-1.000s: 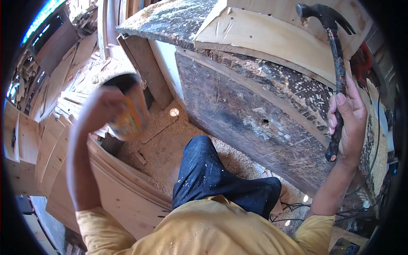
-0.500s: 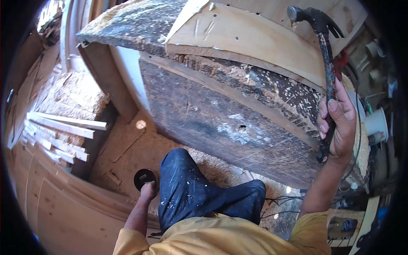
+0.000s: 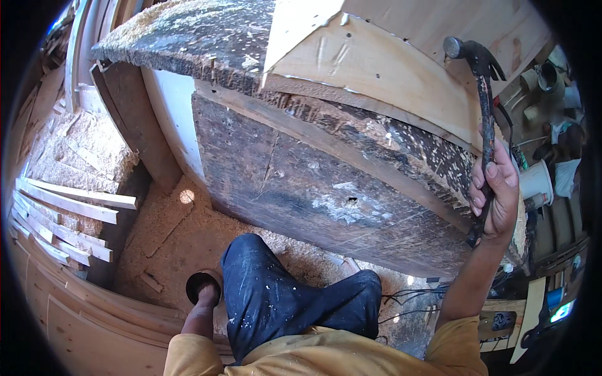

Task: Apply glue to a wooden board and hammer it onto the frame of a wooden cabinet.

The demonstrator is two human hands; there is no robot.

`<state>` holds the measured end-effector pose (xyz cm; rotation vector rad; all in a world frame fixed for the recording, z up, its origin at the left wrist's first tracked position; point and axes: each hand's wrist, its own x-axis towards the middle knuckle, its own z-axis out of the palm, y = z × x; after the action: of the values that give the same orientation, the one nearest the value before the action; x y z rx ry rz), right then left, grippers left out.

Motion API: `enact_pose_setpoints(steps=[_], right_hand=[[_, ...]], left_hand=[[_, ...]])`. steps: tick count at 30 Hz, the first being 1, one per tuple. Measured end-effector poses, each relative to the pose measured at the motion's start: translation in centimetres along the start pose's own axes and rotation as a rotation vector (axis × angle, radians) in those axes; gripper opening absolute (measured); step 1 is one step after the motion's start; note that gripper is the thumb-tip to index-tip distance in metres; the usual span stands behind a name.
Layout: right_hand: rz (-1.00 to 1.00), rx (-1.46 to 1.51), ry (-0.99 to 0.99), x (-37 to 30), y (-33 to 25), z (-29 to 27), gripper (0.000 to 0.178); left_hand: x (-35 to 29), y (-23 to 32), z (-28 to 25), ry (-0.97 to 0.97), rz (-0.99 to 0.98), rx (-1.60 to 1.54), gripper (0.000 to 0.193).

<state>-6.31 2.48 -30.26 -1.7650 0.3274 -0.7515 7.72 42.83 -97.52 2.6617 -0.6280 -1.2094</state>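
Note:
In my right hand point(image 3: 500, 188) is a claw hammer point(image 3: 485, 106), its worn dark handle gripped low and its head up, above the right end of the workbench. Beside it on the bench rests a pale wooden panel point(image 3: 382, 69) with an angled edge and several small dark holes. Down at my left, my left hand point(image 3: 205, 294) reaches into a round dark container point(image 3: 193, 285) near the floor. Its fingers are hidden inside, and so are the contents.
The rough workbench point(image 3: 251, 182) stands in front of my knees. Wooden strips point(image 3: 69, 210) lie stacked at the left, near wood shavings point(image 3: 94, 150). Curved wooden panels point(image 3: 94, 319) stand at the lower left. A white bucket point(image 3: 537, 182) and black cables point(image 3: 407, 297) are at the right.
My left hand has gone from the container's rim down into it. My right hand still holds the hammer upright, with little movement. The whole view has shifted slightly.

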Motion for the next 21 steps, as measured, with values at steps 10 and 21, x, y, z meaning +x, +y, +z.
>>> enact_pose_setpoints(steps=[10,21], right_hand=[[-0.024,-0.046,-0.016,0.0,0.0,0.5,0.060],[-0.035,-0.068,0.018,0.1,0.1,0.6,0.057]], left_hand=[[0.7,-0.6,-0.7,0.103,0.174,0.067,0.035],[2.2,0.6,1.8,0.134,0.031,-0.172,0.036]])
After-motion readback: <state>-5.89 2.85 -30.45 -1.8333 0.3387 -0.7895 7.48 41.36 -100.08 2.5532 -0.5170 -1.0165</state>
